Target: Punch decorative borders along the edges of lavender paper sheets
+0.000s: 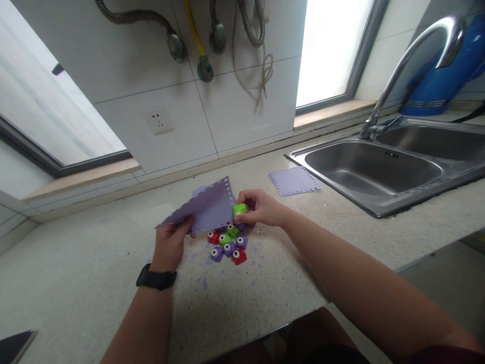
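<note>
My left hand (pixel 171 241) pinches the lower left edge of a purple paper sheet (pixel 207 208) and holds it up over the counter. Small holes run along the sheet's right edge. My right hand (pixel 257 207) grips a green paper punch (pixel 239 209) clamped on the sheet's right edge. Below the sheet lies a cluster of several small punches (pixel 228 244) in red, green and purple, each with a white eye-like button. Purple paper bits (pixel 204 283) are scattered around them on the counter.
A second purple sheet (pixel 294 180) with punched edges lies on the speckled counter (pixel 76 273) near a steel sink (pixel 379 169) with a tap (pixel 407 55) at the right. A wall socket (pixel 158 120) and hoses are behind. A dark flat object (pixel 14 345) sits at bottom left.
</note>
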Action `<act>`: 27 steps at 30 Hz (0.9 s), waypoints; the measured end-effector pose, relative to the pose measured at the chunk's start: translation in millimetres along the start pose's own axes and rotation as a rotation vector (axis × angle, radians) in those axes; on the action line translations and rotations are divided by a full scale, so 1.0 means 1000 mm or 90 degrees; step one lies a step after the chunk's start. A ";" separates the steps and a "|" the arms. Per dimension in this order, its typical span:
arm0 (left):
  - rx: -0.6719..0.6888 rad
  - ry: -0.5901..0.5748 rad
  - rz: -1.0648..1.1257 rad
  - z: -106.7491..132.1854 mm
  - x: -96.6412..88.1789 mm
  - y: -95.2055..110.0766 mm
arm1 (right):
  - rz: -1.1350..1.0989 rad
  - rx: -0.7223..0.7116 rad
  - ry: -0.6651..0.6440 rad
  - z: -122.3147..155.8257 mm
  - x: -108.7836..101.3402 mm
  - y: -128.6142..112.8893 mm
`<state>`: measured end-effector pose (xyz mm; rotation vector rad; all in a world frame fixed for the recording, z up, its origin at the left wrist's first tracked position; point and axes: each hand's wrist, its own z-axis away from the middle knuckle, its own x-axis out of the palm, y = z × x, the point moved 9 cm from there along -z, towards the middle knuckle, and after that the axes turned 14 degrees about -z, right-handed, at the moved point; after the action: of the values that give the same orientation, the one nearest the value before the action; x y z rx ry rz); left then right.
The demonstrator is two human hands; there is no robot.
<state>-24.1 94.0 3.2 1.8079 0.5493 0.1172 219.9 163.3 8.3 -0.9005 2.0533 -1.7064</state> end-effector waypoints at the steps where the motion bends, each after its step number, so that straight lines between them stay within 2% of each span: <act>1: -0.008 0.008 0.002 -0.001 -0.002 -0.002 | 0.008 -0.005 0.019 -0.001 -0.004 0.000; 5: -0.050 0.028 0.037 -0.006 -0.007 -0.015 | 0.051 -0.023 0.098 -0.003 -0.017 0.000; 10: -0.082 0.057 0.107 -0.009 -0.008 -0.020 | 0.094 -0.014 0.136 -0.004 -0.022 0.004; 14: -0.087 0.074 0.129 -0.010 -0.009 -0.021 | 0.222 -0.022 0.164 -0.001 -0.025 0.001; 21: -0.080 0.088 0.170 -0.013 -0.008 -0.024 | 0.379 -0.050 0.143 0.002 -0.014 -0.011; 27: -0.083 0.103 0.263 -0.016 -0.009 -0.026 | 0.403 -0.043 0.164 -0.001 -0.011 -0.008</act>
<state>-45.3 109.7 -14.3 1.7702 0.2657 0.5716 229.8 170.6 15.0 -0.0105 2.2361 -1.4502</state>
